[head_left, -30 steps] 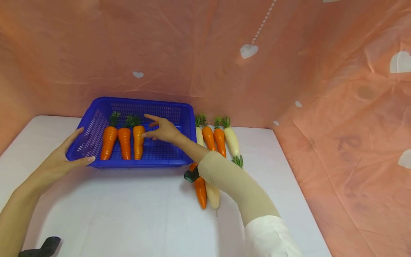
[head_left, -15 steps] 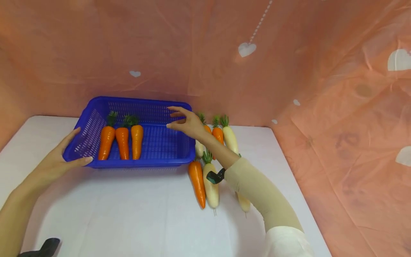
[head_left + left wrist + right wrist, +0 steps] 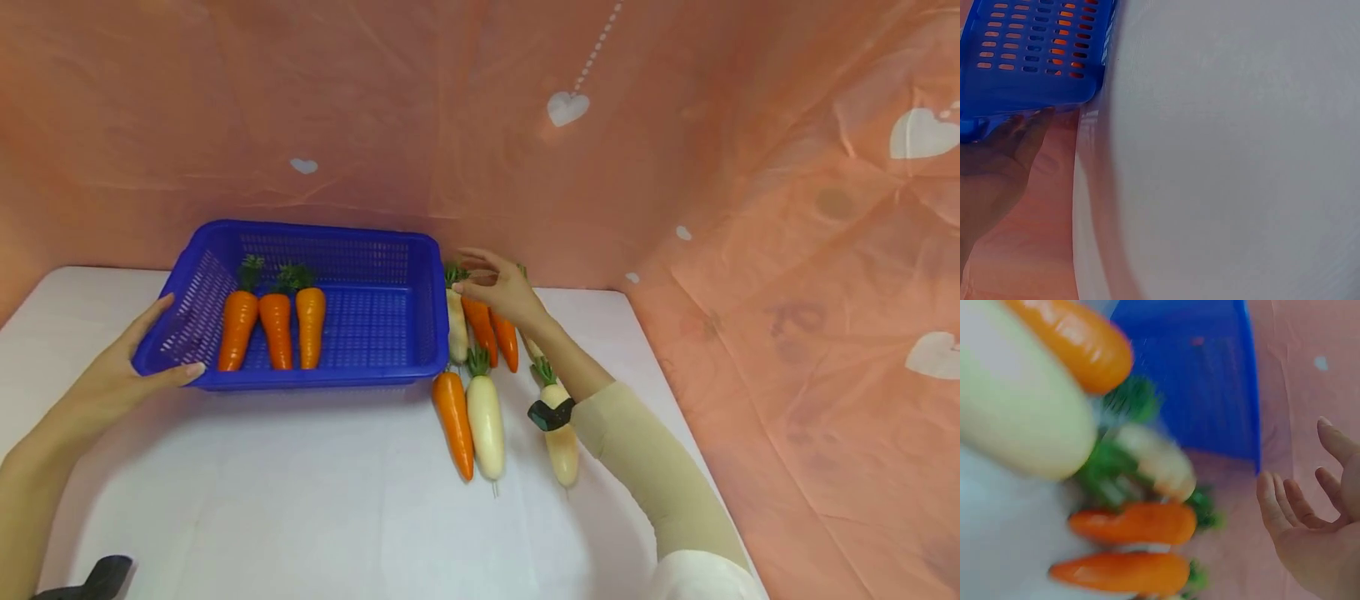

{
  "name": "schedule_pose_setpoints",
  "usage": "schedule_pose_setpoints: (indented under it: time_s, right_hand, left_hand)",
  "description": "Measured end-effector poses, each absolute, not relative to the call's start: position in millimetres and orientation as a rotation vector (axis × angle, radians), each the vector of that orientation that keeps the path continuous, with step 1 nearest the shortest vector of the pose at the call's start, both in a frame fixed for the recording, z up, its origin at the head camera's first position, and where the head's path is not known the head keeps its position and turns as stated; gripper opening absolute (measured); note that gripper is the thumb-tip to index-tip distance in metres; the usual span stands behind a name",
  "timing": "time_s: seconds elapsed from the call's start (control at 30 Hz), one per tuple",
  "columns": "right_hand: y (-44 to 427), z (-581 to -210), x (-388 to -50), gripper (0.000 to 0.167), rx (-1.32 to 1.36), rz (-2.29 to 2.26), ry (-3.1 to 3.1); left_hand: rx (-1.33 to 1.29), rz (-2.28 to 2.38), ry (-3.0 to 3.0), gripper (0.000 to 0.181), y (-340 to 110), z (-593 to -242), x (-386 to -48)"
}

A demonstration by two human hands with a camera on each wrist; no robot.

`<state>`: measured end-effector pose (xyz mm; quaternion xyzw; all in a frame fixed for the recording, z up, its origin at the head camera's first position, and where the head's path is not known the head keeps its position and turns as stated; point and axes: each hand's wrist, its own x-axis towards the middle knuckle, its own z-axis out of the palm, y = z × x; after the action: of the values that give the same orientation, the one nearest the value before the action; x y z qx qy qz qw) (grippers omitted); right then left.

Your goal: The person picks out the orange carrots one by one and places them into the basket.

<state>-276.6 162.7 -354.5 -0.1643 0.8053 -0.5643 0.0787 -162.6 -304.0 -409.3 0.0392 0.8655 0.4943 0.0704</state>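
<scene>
A blue basket (image 3: 322,378) holds three orange carrots (image 3: 239,329) lying side by side in its left half. My left hand (image 3: 112,383) grips the basket's front left corner, thumb at the front rim and fingers at the left side; in the left wrist view the hand (image 3: 997,169) is at the basket's corner (image 3: 1029,94). Past the basket's right wall, my right hand (image 3: 502,287) hovers over the leafy ends of a white radish (image 3: 457,329) and two carrots (image 3: 480,329), fingers spread and holding nothing. The right wrist view shows that hand (image 3: 1322,525) empty too.
Nearer the front, a carrot (image 3: 454,429) and a white radish (image 3: 487,429) lie together on the white table (image 3: 300,500). Another radish (image 3: 562,458) lies further right, under my right wrist. Pink cloth (image 3: 375,108) hangs behind the table.
My right hand has moved right, out of the basket and over the vegetables beside it. My left hand has stayed at the basket's corner, and the three carrots inside lie as before.
</scene>
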Motion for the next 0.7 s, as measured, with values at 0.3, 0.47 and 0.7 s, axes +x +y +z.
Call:
schedule_pose_setpoints:
  time_s: [0.3, 0.47, 0.7]
  right_hand:
    - [202.5, -378.8, -269.5, 0.060, -0.222, -1.596, 2.536]
    - [214.6, -387.4, -267.4, 0.060, -0.169, -1.585, 2.558]
    - [225.8, -404.2, -272.6, 0.061, -0.123, -1.524, 2.544]
  left_hand:
    - [0.106, 1.477, 2.601, 0.096, -304.0, -409.8, -162.4]
    - [0.107, 1.478, 2.606, 0.096, -303.8, -409.6, -162.1]
    - [0.099, 1.484, 2.588, 0.094, -304.3, -409.0, -161.8]
